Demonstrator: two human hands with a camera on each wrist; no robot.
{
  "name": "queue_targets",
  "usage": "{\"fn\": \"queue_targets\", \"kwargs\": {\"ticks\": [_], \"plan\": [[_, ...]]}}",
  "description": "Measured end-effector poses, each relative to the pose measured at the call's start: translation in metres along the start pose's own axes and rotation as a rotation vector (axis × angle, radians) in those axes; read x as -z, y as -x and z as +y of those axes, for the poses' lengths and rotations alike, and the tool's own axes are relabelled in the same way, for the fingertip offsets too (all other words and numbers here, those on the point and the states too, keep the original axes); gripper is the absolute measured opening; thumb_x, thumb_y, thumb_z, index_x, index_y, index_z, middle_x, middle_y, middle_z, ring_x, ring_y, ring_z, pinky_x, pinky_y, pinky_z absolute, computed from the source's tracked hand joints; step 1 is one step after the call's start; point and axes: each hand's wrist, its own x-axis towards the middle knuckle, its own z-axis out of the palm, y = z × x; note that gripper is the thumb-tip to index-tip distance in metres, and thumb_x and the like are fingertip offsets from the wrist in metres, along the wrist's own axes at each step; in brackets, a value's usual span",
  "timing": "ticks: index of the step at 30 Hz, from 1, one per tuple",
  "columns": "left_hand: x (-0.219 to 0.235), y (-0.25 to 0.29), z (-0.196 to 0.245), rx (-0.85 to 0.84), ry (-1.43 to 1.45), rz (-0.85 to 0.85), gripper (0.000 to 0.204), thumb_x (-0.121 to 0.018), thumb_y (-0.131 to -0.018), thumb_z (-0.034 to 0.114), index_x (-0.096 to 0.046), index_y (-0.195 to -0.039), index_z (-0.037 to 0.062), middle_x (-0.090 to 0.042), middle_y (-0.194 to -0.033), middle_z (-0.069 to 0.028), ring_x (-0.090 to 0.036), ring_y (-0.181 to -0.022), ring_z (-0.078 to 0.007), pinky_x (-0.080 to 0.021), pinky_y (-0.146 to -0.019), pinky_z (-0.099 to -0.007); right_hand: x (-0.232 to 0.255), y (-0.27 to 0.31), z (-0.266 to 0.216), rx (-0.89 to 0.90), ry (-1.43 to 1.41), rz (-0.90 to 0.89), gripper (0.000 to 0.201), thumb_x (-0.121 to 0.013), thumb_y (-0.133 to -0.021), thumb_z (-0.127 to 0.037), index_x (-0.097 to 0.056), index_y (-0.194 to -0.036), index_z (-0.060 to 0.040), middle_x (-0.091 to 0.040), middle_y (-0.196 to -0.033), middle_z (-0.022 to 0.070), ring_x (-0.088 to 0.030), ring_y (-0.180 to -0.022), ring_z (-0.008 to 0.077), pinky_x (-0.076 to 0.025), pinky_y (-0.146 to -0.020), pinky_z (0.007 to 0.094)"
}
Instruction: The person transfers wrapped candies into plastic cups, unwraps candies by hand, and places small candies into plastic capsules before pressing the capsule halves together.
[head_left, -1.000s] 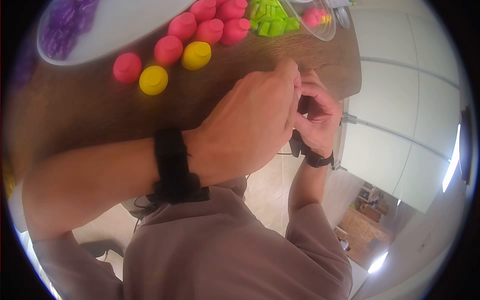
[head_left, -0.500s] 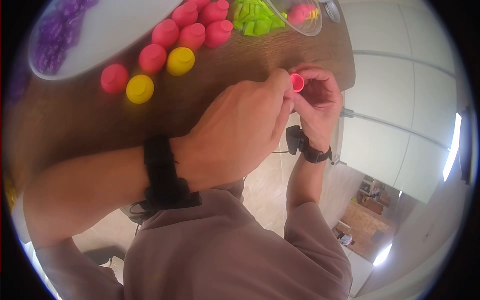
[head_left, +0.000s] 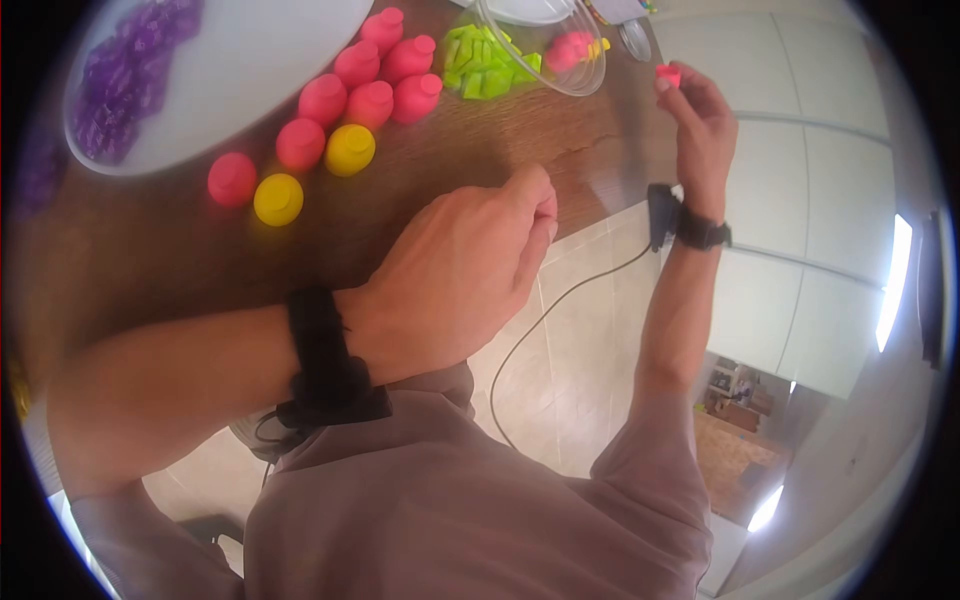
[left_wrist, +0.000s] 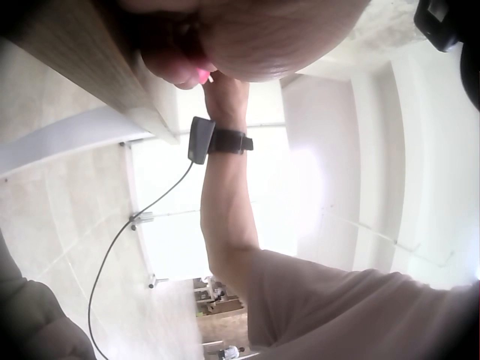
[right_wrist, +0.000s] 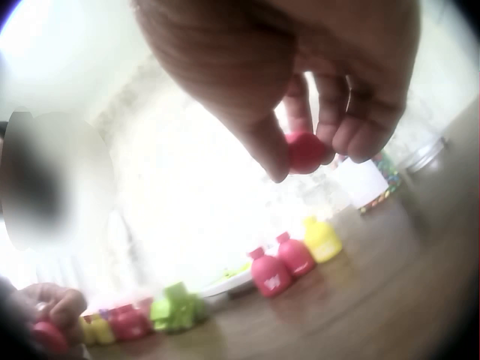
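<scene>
My right hand (head_left: 705,125) is raised at the table's right edge, pinching a small round pink piece (right_wrist: 305,154) between thumb and fingertips. Over the near edge of the table, my left hand (head_left: 460,255) has its fingers curled, and its back hides what it holds in the head view. From the right wrist view, a rounded pink piece (right_wrist: 49,337) shows in that left hand. Several pink bottle-shaped pieces (head_left: 323,98) and two yellow ones (head_left: 350,150) stand on the wooden table beyond the left hand.
A white tray (head_left: 230,100) with purple wrapped pieces (head_left: 125,85) lies at the far left. Bright green pieces (head_left: 480,65) are heaped beside a clear container (head_left: 590,85) at the back. A round metal lid (head_left: 635,40) lies near the far right edge.
My hands were together, with a hollow pink piece showing between them half a second ago. Since then the right hand has moved away, up and to the right, carrying a pink piece.
</scene>
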Motion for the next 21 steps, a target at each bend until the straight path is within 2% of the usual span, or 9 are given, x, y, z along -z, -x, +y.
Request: {"fn": "queue_targets", "kwargs": {"ticks": [8, 10, 11, 12, 14, 18, 20, 21], "plan": [[0.0, 0.007, -0.004, 0.0, 0.025, -0.01, 0.008, -0.058, -0.1, 0.006, -0.053, -0.102, 0.0004, -0.062, -0.074, -0.0171, -0.062, -0.067, -0.0369, -0.046, -0.061, -0.0434, 0.024, -0.101, 0.0, 0.08, 0.165, 0.016, 0.043, -0.084, -0.085, -0.026, -0.073, -0.116, 0.002, -0.076, -0.102, 0.0065, -0.068, -0.093, 0.0133, -0.053, -0.081, 0.0278], [-0.001, 0.012, -0.009, 0.006, 0.019, -0.007, 0.008, -0.058, -0.1, 0.006, -0.052, -0.102, 0.0004, -0.061, -0.073, -0.0175, -0.061, -0.066, -0.0377, -0.046, -0.061, -0.0443, 0.02, -0.114, -0.004, 0.33, 0.493, -0.012, 0.044, -0.083, -0.085, -0.025, -0.073, -0.116, 0.0041, -0.076, -0.101, 0.007, -0.068, -0.092, 0.0134, -0.053, -0.08, 0.0287], [-0.001, 0.015, -0.01, 0.008, 0.021, -0.006, 0.008, -0.058, -0.1, 0.006, -0.052, -0.102, 0.0004, -0.061, -0.073, -0.0175, -0.061, -0.066, -0.0377, -0.046, -0.061, -0.0443, 0.013, -0.115, 0.001, 0.481, 0.4, -0.005, 0.024, -0.072, -0.091, -0.016, -0.073, -0.101, 0.0057, -0.071, -0.083, 0.0096, -0.065, -0.071, 0.0186, -0.052, -0.067, 0.031], [0.0, 0.017, -0.012, 0.016, 0.026, -0.013, 0.008, -0.058, -0.1, 0.006, -0.052, -0.102, 0.0005, -0.06, -0.073, -0.0177, -0.061, -0.066, -0.0377, -0.046, -0.06, -0.0446, 0.01, -0.118, 0.004, 0.48, 0.401, -0.008, 0.024, -0.072, -0.091, -0.016, -0.073, -0.101, 0.0057, -0.071, -0.083, 0.0096, -0.065, -0.071, 0.0186, -0.052, -0.067, 0.031], [0.0, 0.012, -0.006, 0.024, 0.033, -0.011, 0.008, -0.058, -0.1, 0.006, -0.052, -0.102, 0.0005, -0.06, -0.072, -0.0178, -0.061, -0.065, -0.0377, -0.045, -0.06, -0.0448, 0.011, -0.137, 0.0, 0.494, 0.675, -0.036, 0.029, -0.076, -0.085, -0.015, -0.073, -0.106, 0.0056, -0.075, -0.091, 0.0155, -0.071, -0.084, 0.0263, -0.055, -0.08, 0.0374], [0.001, 0.009, -0.002, 0.038, 0.033, -0.01, 0.007, -0.057, -0.101, 0.005, -0.052, -0.103, 0.0007, -0.06, -0.072, -0.0178, -0.061, -0.065, -0.0373, -0.046, -0.06, -0.0444, 0.006, -0.138, -0.017, 0.543, 0.883, -0.031, 0.023, -0.076, -0.085, -0.013, -0.075, -0.1, 0.0052, -0.075, -0.088, 0.0177, -0.072, -0.084, 0.0273, -0.055, -0.079, 0.0372], [0.001, 0.004, 0.001, 0.047, 0.025, -0.015, 0.007, -0.057, -0.101, 0.005, -0.052, -0.104, 0.0007, -0.061, -0.073, -0.0177, -0.061, -0.066, -0.0369, -0.047, -0.061, -0.0437, 0.011, -0.139, -0.014, 0.421, 0.807, -0.054, 0.041, -0.074, -0.086, -0.009, -0.068, -0.125, 0.0023, -0.07, -0.102, 0.0172, -0.066, -0.092, 0.0267, -0.053, -0.085, 0.0354], [0.0, 0.003, 0.0, 0.037, 0.071, 0.021, 0.007, -0.056, -0.101, 0.005, -0.052, -0.104, 0.0006, -0.063, -0.076, -0.0173, -0.063, -0.067, -0.0353, -0.048, -0.062, -0.0421, 0.008, -0.132, -0.023, 0.424, 0.803, -0.057, 0.041, -0.074, -0.086, -0.009, -0.068, -0.125, 0.0023, -0.07, -0.102, 0.0172, -0.066, -0.092, 0.0267, -0.053, -0.085, 0.0354]]}}
